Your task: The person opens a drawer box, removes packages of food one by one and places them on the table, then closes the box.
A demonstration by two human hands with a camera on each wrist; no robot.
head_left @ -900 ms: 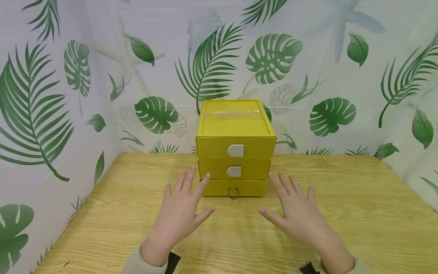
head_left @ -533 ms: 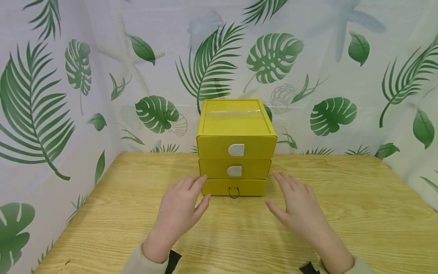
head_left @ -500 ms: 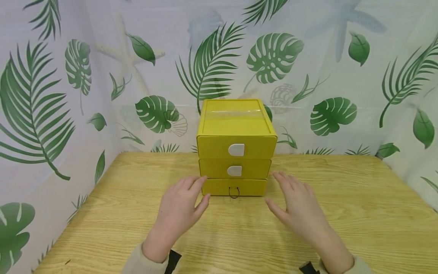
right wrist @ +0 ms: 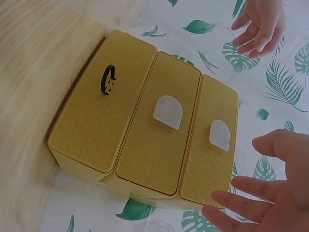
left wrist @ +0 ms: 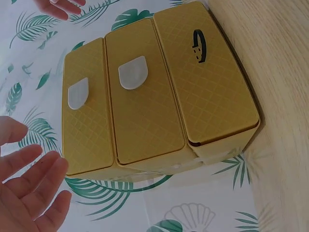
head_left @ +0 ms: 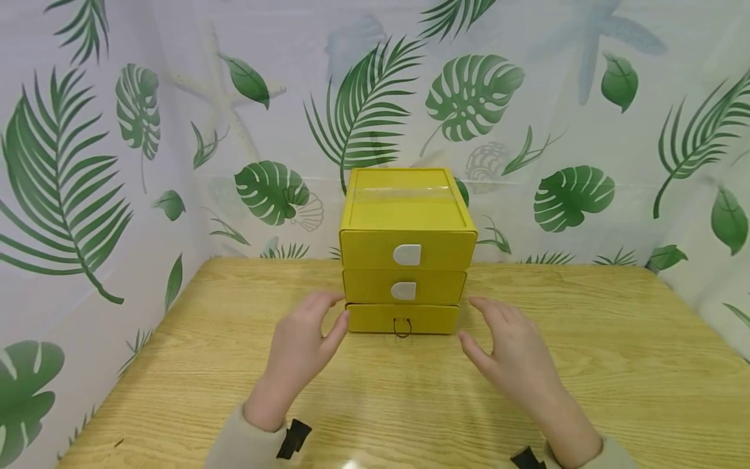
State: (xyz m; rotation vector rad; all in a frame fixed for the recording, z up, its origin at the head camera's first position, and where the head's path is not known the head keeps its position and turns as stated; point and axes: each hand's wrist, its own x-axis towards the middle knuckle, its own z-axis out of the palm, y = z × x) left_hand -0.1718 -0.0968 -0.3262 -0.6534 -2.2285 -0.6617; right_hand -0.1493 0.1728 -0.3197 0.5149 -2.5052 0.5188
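A yellow three-drawer box (head_left: 410, 215) stands on the table, its drawers pushed in. White tabs mark the top drawer (head_left: 375, 251) and the middle drawer (head_left: 369, 286); a thin black loop (head_left: 402, 327) hangs on the bottom drawer (head_left: 433, 319). To the left of the box in the head view, my left hand (head_left: 299, 345) hovers with relaxed, slightly bent fingers and holds nothing. My right hand (head_left: 515, 352) mirrors it on the other side, thumb apart from the fingers, also holding nothing. Both wrist views show the drawer fronts with spread fingers (left wrist: 43, 179) in front of them.
The wood-grain table (head_left: 615, 358) reaches back to a white leaf-patterned sheet (head_left: 586, 130) that covers the wall behind and the sides. Clear tape (head_left: 404, 193) runs across the box top. A small dark mark (head_left: 119, 442) lies near the left table edge.
My hands have gone from outstretched, spread fingers to more bent, relaxed ones. The left hand has shifted slightly left, away from the box front. The box stays in place; the view tilts slightly.
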